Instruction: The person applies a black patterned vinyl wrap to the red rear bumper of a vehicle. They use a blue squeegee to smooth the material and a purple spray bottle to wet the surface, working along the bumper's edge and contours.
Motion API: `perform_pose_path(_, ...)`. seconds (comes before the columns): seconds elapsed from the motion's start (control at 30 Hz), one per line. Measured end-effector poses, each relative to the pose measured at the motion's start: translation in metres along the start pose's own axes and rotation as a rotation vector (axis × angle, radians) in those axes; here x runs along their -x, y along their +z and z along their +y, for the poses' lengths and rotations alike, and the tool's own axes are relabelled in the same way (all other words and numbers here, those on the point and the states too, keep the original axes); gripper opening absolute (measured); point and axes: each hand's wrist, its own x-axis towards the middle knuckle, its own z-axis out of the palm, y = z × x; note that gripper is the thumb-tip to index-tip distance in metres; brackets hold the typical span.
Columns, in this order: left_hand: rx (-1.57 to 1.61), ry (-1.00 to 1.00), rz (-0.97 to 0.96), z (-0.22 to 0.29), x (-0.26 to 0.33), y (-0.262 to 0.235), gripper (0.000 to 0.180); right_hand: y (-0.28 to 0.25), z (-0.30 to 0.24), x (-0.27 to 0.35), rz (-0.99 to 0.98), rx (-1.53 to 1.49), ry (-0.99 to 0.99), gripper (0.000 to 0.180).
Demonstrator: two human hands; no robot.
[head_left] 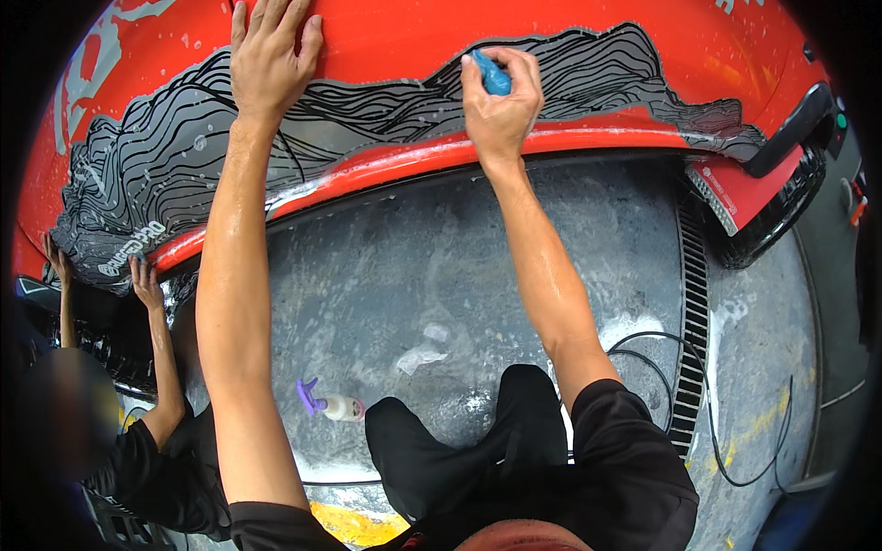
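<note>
A wet red car panel (pixel 386 41) fills the far side. Along its lower part runs a long grey decal (pixel 367 115) with black wavy lines. My left hand (pixel 271 64) lies on the red paint and the decal's upper edge, fingers stretched out and holding nothing. Further right, my right hand (pixel 503 106) grips a small blue wad (pixel 492 73), perhaps a bunched cloth, over the decal's upper edge. Its fingers hide part of the wad. Water drops dot the panel and decal.
At lower left, a co-worker's hands (pixel 145 280) touch the decal's left end. A spray bottle (pixel 340 408) with a purple trigger lies on the floor. To the right are a drain grate (pixel 691 340), a black cable (pixel 726 464) and a red card (pixel 749 188) by the wheel (pixel 781 216).
</note>
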Motion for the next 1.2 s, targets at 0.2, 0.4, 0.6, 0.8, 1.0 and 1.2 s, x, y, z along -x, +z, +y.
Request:
perform_pose_path(0.2, -0.007, -0.002, -0.006, 0.002, -0.001, -0.004, 0.055, -0.002, 0.003, -0.007, 0.067, 0.04, -0.008, 0.018)
perform_pose_path(0.4, -0.016, 0.016, 0.051, -0.006, 0.001, 0.003, 0.055, 0.003, 0.0, -0.003, 0.106, -0.052, 0.102, 0.02)
perform_pose_path(0.6, -0.004, 0.005, 0.02, -0.002, -0.001, 0.002, 0.055, -0.006, 0.006, -0.003, 0.129, -0.004, 0.077, 0.016)
perform_pose_path(0.8, -0.009, -0.007, 0.018, 0.002, 0.001, 0.0, 0.054, 0.003, 0.007, 0.009, 0.146, 0.103, 0.004, 0.017)
perform_pose_path(1.0, -0.013, 0.017, 0.031, -0.002, 0.001, 0.003, 0.055, 0.006, 0.006, 0.011, 0.174, -0.04, 0.092, 0.015)
perform_pose_path(1.2, 0.015, 0.011, 0.033, -0.001, 0.001, 0.002, 0.055, 0.004, 0.009, 0.01, 0.17, -0.084, 0.111, 0.017)
